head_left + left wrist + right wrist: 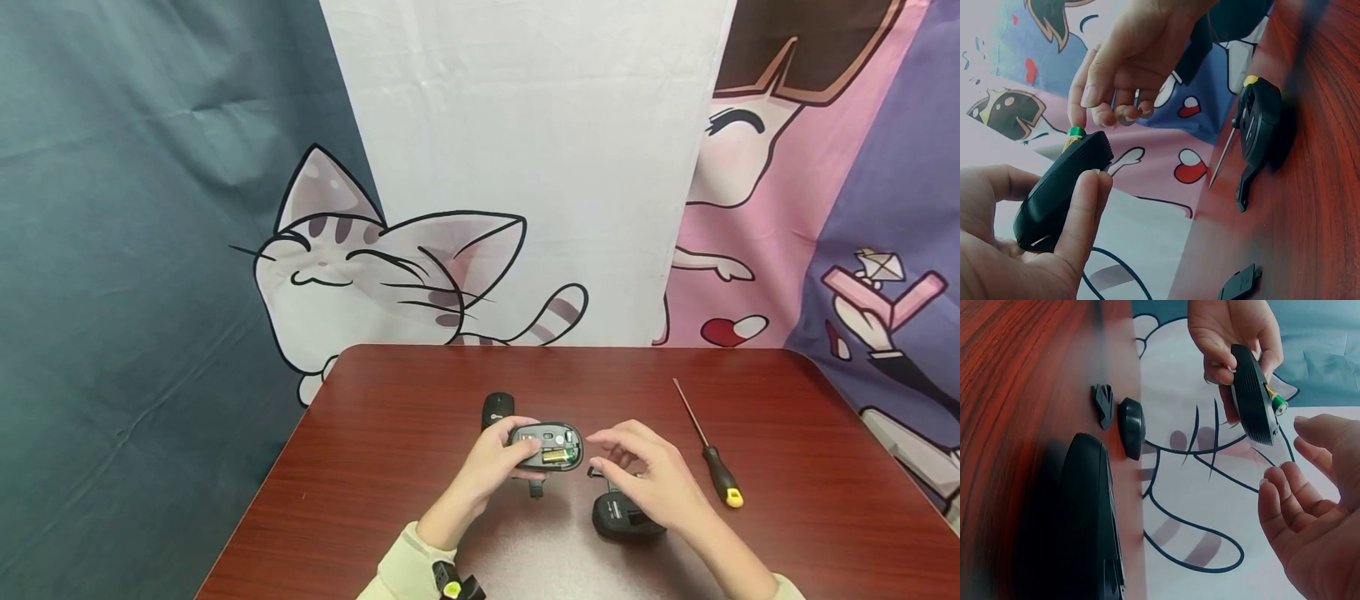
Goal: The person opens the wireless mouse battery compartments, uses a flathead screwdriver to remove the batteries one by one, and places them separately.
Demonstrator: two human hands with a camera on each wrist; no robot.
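Note:
My left hand grips a black computer mouse above the table, underside up, thumb on its base. Its battery bay is uncovered, and a green and gold battery lies in it. In the right wrist view the battery's green end sticks up out of the bay. Just to the right, my right hand hovers with loosely bent fingers and nothing between them. One of its fingertips overlaps the battery's green end in the left wrist view, while the right wrist view shows a gap there.
A second black mouse stands behind the left hand. Below the right hand lies a third mouse, underside up. A small black cover rests on the wooden table. At the right lies a screwdriver with a black and yellow handle.

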